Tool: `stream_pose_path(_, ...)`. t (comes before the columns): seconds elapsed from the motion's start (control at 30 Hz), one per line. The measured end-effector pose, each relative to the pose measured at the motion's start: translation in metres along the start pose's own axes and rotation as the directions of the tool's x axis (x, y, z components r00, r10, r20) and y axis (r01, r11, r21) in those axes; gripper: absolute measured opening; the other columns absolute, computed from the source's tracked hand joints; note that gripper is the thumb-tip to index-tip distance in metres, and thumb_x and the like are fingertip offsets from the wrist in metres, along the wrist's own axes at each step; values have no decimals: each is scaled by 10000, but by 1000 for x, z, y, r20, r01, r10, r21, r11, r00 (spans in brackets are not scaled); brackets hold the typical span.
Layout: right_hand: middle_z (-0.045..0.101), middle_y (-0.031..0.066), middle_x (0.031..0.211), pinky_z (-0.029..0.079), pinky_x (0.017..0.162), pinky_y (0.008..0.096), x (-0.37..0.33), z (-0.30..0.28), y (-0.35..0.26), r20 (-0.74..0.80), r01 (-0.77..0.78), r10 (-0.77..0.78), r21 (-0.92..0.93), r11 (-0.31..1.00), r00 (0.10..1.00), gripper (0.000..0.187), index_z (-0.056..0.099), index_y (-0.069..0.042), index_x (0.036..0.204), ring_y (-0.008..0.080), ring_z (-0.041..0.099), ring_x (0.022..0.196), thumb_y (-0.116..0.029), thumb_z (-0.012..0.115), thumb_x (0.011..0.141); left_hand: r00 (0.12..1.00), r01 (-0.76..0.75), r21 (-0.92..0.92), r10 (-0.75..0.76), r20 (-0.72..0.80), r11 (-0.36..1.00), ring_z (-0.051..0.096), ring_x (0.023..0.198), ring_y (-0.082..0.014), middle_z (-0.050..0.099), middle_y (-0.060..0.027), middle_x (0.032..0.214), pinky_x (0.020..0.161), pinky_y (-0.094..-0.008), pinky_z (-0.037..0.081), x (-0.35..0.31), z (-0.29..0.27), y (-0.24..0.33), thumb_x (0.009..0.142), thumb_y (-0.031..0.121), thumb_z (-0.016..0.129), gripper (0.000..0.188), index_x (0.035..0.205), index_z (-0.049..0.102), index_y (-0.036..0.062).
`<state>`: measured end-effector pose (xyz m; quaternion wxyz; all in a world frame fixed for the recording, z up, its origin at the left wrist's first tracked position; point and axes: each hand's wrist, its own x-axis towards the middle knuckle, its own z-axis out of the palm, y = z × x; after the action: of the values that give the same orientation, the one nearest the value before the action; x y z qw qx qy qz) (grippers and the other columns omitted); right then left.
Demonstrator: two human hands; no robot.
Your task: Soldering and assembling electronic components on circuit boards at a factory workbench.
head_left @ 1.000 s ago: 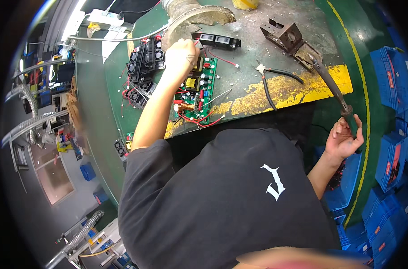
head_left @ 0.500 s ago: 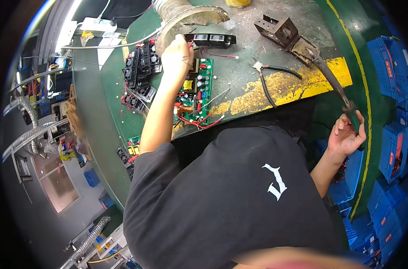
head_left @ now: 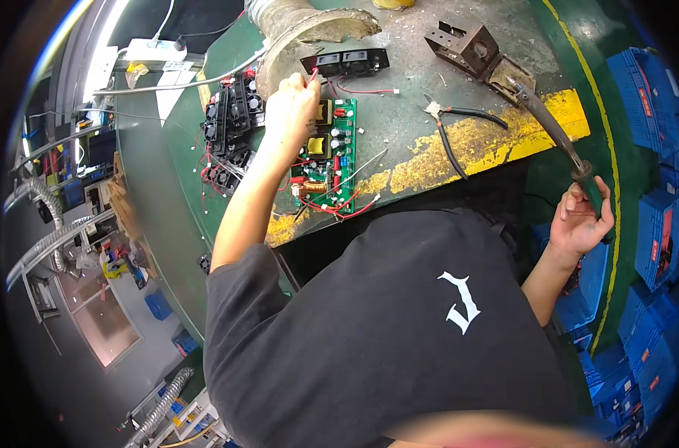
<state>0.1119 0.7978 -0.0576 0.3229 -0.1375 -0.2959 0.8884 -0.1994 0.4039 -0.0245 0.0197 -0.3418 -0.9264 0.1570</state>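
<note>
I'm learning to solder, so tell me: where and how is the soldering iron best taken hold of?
Probably by the green handle, from the near right side, where the right hand holds it. The handle juts past the bench edge, while the bare metal shaft slants away to the rusty stand and could be hot.

Head view: left fisheye of head-worn pair, facing down; upright, unmirrored. Wearer's black T-shirt [head_left: 369, 321] close, filling lower middle; bench [head_left: 403, 119] farther off, across upper middle. Wide field takes in blue crates [head_left: 656, 235] at right, flexible silver duct [head_left: 164, 407] lower left; edges bow toward dark rim.
</note>
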Motion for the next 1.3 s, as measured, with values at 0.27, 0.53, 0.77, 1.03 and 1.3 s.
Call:
stream_pose_path(0.27,700,267,1008,492,507,277,-8,2,2,-22,-6,6,-11,1000,1000,478,601,27,1308,241,609,687,-337,435,1045,982,-172,51,175,-67,984,587,1071,-318,561,-163,1203,841,-397,584,7,-3,-4,851,76,597,225,1072,614,35)
stream_pose_path(0.53,701,260,1017,496,510,277,-8,9,4,7,-6,6,-28,1000,1000,487,601,26,1313,239,611,692,-342,425,1048,915,-307,59,312,-257,950,569,1127,-322,562,-131,1256,963,-397,508,0,-8,-10,798,58,616,245,1034,678,59)
stream_pose_path(0.77,699,262,1015,492,507,275,-8,12,4,15,3,-3,-27,1000,1000,485,607,29,1307,239,606,698,-338,426,1047,929,-287,-281,195,-314,916,572,1088,-304,623,-74,1145,949,-417,492,-5,0,-18,790,71,675,221,1008,707,73)
stream_pose_path(1.03,704,249,1012,485,509,274,2,16,11,-28,-32,31,-40,999,999,485,613,26,1304,235,612,705,-343,433,1046,734,-477,-84,344,-586,875,531,1267,-274,578,-9,1316,1039,-412,464,8,8,0,831,108,741,224,1051,716,76)
stream_pose_path(1.3,707,246,996,484,513,276,0,20,17,-21,-38,37,-60,997,999,486,612,25,1301,235,611,701,-350,434,1047,781,-616,-236,545,-304,751,381,1464,-339,412,-89,1586,1180,-449,402,36,-20,6,946,40,549,402,1345,566,-8)
